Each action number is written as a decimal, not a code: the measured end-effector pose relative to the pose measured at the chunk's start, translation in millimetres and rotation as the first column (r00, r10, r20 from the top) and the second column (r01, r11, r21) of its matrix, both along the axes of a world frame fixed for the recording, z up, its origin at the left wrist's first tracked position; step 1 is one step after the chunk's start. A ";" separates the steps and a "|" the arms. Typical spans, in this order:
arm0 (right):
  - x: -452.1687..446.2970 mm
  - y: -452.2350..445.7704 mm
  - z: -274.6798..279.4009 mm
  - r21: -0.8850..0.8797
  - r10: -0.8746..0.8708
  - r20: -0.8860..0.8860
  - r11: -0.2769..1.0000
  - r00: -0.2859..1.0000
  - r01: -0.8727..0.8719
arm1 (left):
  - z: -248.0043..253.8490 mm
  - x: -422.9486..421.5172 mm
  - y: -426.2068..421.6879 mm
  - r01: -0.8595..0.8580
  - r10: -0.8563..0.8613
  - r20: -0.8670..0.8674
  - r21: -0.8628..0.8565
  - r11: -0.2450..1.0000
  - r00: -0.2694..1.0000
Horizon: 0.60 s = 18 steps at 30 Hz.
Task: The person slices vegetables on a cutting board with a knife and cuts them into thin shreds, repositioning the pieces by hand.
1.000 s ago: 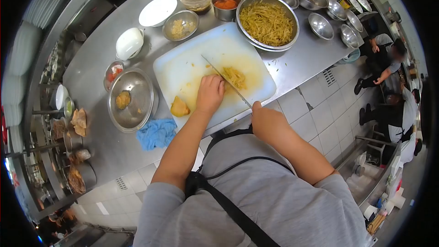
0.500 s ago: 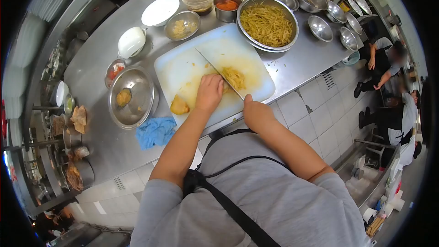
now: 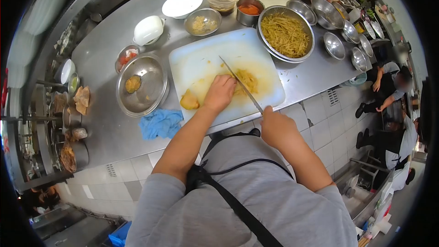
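Your right hand, nearest your body, is closed in a fist around the handle of the knife; the handle itself is mostly covered. The blade's long axis runs diagonally away from that fist, forward and to your left. Your left hand is curled, knuckles up, at the blade's left side; whether it grips a piece beneath, you cannot be shown from this view. The yellow shreds lie on the cutting board, right of your left fingertips, with the blade between. Of your two hands, the left is the nearer to them. They appear thin, moist and loosely heaped, with yellowish staining on the board around them. One uncut yellow chunk sits at the board's left edge, apart from your left hand. Farther off, by the board's far right corner, stands a metal bowl filled with similar shreds.
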State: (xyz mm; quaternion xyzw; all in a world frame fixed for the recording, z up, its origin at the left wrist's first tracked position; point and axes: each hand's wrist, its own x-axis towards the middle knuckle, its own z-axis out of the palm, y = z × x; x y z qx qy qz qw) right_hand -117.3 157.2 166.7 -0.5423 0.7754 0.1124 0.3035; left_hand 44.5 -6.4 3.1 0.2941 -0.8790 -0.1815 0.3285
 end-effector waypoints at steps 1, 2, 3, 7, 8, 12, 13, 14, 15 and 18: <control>0.1 5.0 -7.0 0.018 -0.025 0.034 1.000 0.999 0.024 | 1.4 0.3 0.1 -0.003 0.003 -0.015 0.003 1.000 1.000; 0.2 7.2 -15.4 0.037 -0.052 0.065 0.998 0.996 0.050 | 2.6 -0.1 0.6 -0.005 0.005 -0.033 0.006 1.000 0.999; 1.2 1.5 -33.0 0.040 -0.056 0.068 0.998 0.996 0.053 | 3.3 0.5 0.6 -0.002 0.002 -0.031 0.009 1.000 1.000; 2.2 -29.6 -40.6 -0.039 -0.053 0.075 0.998 0.996 0.056 | 2.4 -0.9 -1.0 -0.003 0.003 -0.010 0.028 1.000 1.000; 2.2 -31.8 -23.3 -0.052 -0.020 0.058 0.998 0.998 0.023 | 1.8 -1.1 -2.8 0.002 -0.001 -0.018 0.022 1.000 1.000; 1.7 -5.1 -13.2 0.012 -0.005 0.039 1.000 0.999 0.005 | 1.6 -2.3 -2.5 -0.005 0.006 -0.027 0.027 1.000 1.000; 2.0 -7.7 -48.5 -0.024 -0.045 0.056 0.999 0.997 0.046 | 4.2 -2.1 -2.1 -0.007 0.008 -0.037 0.026 1.000 0.999; 1.9 -9.4 -67.8 -0.059 -0.086 0.076 0.994 0.993 0.090 | 5.7 -2.1 -0.8 -0.006 0.007 -0.046 0.024 1.000 0.999; -0.1 -17.3 -67.8 -0.060 -0.085 0.076 0.994 0.993 0.090 | 6.2 -2.3 -1.0 -0.007 0.008 -0.046 0.023 1.000 0.999; 0.8 -31.7 -49.1 -0.139 -0.004 0.072 0.990 0.997 0.014 | 5.6 0.0 -0.3 -0.009 0.010 -0.037 0.023 1.000 0.999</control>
